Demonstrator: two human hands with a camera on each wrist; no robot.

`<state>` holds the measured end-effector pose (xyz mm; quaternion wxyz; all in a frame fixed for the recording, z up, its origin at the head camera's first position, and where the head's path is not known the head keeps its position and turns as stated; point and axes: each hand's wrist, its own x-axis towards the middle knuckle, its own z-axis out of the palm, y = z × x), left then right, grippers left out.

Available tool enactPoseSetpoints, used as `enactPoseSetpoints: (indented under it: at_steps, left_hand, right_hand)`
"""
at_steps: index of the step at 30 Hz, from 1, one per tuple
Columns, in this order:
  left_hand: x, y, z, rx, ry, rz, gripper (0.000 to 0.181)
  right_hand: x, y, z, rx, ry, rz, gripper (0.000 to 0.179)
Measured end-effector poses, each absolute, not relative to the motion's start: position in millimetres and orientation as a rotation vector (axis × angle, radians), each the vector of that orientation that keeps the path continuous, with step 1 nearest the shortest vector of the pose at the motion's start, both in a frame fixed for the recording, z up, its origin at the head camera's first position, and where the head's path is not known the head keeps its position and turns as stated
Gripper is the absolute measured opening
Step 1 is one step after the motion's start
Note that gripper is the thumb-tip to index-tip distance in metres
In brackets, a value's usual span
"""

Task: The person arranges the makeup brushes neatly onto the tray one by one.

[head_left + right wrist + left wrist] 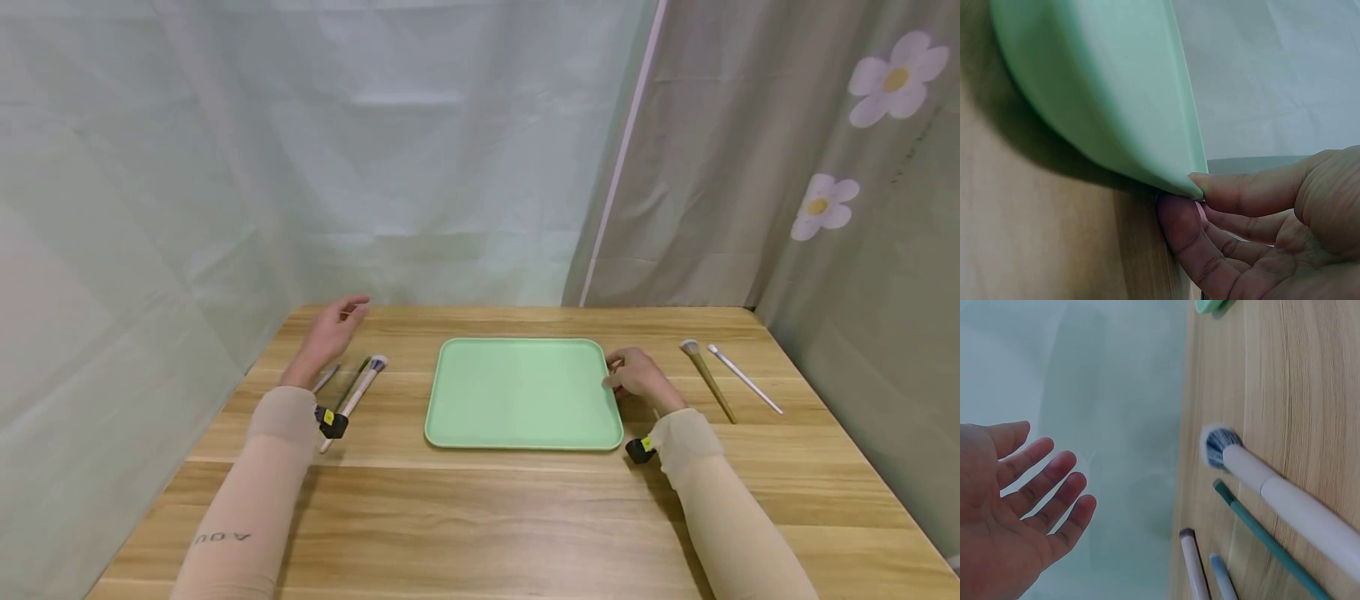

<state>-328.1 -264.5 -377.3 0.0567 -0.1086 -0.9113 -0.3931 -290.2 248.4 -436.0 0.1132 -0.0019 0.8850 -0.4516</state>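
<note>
A light green tray (525, 392) lies on the wooden table. At its right edge my right hand (636, 372) pinches the rim, thumb on top and index finger underneath in the right wrist view, where the tray (1129, 94) fills the upper part. My left hand (332, 333) is above the table's far left, fingers loosely spread and holding nothing. Below it lie several makeup brushes: a large white-handled brush (1297, 506), a slim green brush (1266, 537), and two smaller ones, one with a dark tip (1192, 559) and one with a blue tip (1224, 578).
Right of the tray lie a brush with a gold-brown handle (708, 382) and a thin white brush (745, 379). Curtains (450, 167) hang behind the table and along both sides. Each wrist wears a small black camera (332, 422).
</note>
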Motion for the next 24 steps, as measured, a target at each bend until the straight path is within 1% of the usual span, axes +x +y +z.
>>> enactPoseSetpoints:
  at_steps: [9,18,24]
  left_hand:
    - [-326,-279,-377,-0.289,-2.794,-1.212,0.051]
    - [-334,-294,-381,-0.230,-2.919,-1.099,0.058]
    - [-340,-303,-384,-0.169,-2.980,-1.085,0.058]
  right_hand:
    - [-289,246,-437,-0.004,2.602,-1.330,0.045]
    - [-292,247,-439,-0.010,2.606,-1.325,0.046]
    - [-292,246,-438,-0.002,2.600,-1.328,0.046]
